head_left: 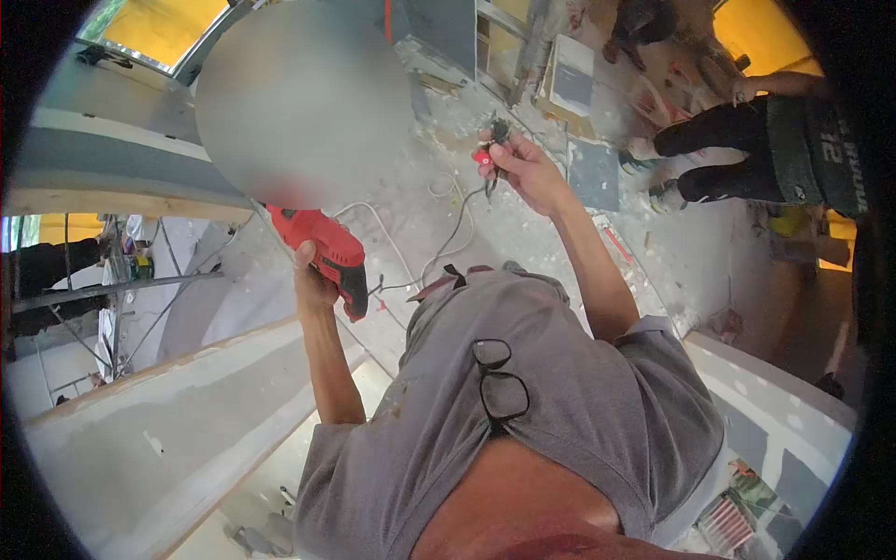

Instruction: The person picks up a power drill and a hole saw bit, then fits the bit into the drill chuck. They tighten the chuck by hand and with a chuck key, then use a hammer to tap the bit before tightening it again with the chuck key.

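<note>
My left hand (pixel 315 280) is wrapped round the body of a red and black power drill (pixel 329 245), held out on the left. A round blur hides the drill's front end. Raised in the middle right, my right hand (pixel 532 177) pinches a dark cable end (pixel 499 129) with a red piece (pixel 483 157) between thumb and fingers. From there a dark cord (pixel 457 224) loops down toward the drill's handle. Eyeglasses (pixel 504 394) hang from the collar of my grey shirt (pixel 597 401).
A person in dark clothes (pixel 728 173) stands at the right, with another person's legs (pixel 635 33) farther back. A white cable (pixel 385 224) trails over the dusty floor (pixel 551 243). Half-height walls (pixel 196 411) flank me, and metal scaffolding (pixel 121 285) stands at the left.
</note>
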